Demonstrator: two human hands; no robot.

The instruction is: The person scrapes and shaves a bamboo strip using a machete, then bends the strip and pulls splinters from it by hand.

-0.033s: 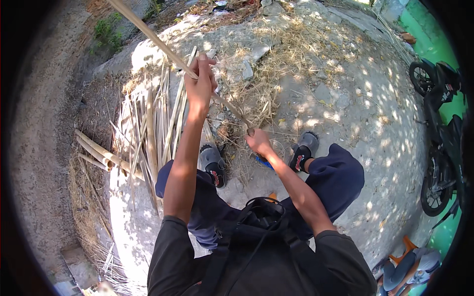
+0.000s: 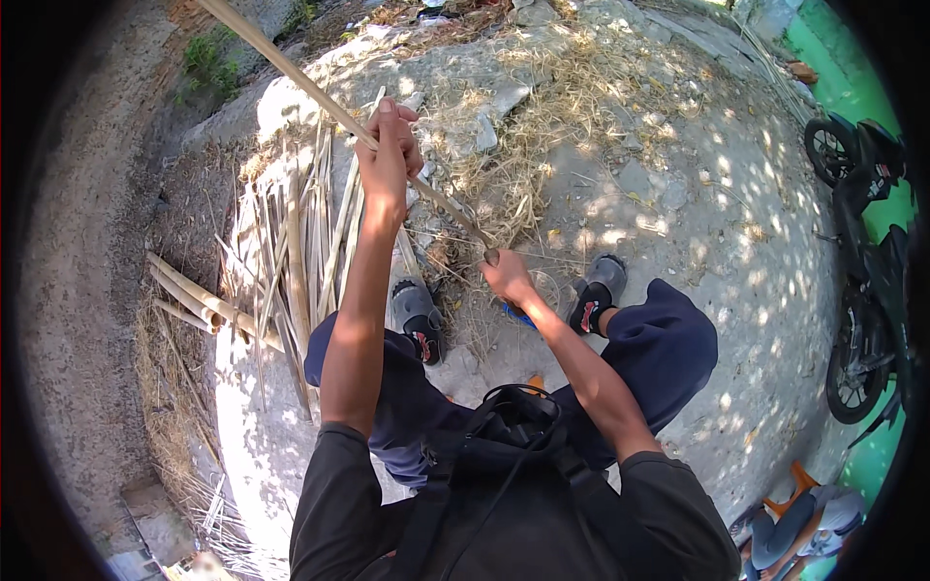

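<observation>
Fingers of the left hand (image 2: 386, 160), in the head view, curl around a pale bamboo stick (image 2: 281, 63) slanting from upper left toward the right hand (image 2: 511, 279). That hand is clenched on a brown, round-ended piece (image 2: 492, 258), possibly the stick's end; split bamboo strips (image 2: 334, 247) lie beside the left shoe (image 2: 417, 315).

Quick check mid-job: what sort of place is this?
Probably an outdoor yard: pale split strips and cut poles lie on sun-dappled ground, with a dark motorcycle at the right.
</observation>
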